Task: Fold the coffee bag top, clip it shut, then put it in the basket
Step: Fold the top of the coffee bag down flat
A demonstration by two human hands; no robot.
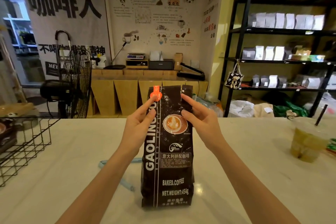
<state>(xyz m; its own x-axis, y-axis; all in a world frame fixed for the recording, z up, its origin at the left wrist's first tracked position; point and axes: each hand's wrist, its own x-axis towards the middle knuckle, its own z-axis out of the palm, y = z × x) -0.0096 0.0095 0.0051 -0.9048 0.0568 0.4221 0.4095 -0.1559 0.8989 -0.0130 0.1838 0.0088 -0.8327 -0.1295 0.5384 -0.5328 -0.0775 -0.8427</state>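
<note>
Head view is showing the coffee bag (168, 151) standing upright on the counter (236, 178). Your left hand (140, 125) and right hand (200, 122) are touching its top sides, each grip spread, pinching nothing. Try flattening the top evenly before folding.

Coffee shop, retail side. Black shelving (238, 45) at right stacked with white and grey coffee bags (287, 21). Wall posters (156, 11) on coffee in Chinese. Scale (136, 56) and heat sealer (190, 72) on back counter. Iced drink (307, 138) on white counter (236, 169).
</note>
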